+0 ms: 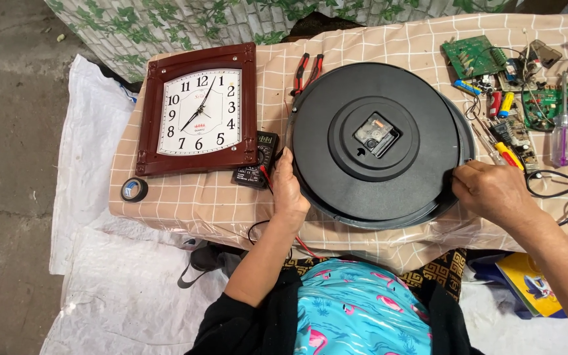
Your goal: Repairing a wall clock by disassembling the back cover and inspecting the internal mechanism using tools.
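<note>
Far left on the checked tablecloth (389, 39) lies a roll of black tape (134, 189), near the table's front edge. Just above it sits a square wall clock (197, 110) in a dark red frame, face up, its twelve pointing away from the person. A small black meter (256, 160) peeks out between that clock and the big one, red wire trailing off the table edge.

The left hand (289, 189) is pressed against the left rim of the round black clock (377, 141), fingers curled round the edge and gripping it. That clock lies face down in the middle of the table, flat, its back up; being round, it has no long axis, but the small square movement (377, 134) set in its raised centre sits turned at an angle to the table edge. Red-handled pliers (306, 71) lie just beyond its upper left rim.

The right hand (494, 192) holds the clock's right rim, fingers closed on the edge. Beyond it, green circuit boards (473, 56), batteries and a clear-handled screwdriver (563, 135) lie scattered loose.
</note>
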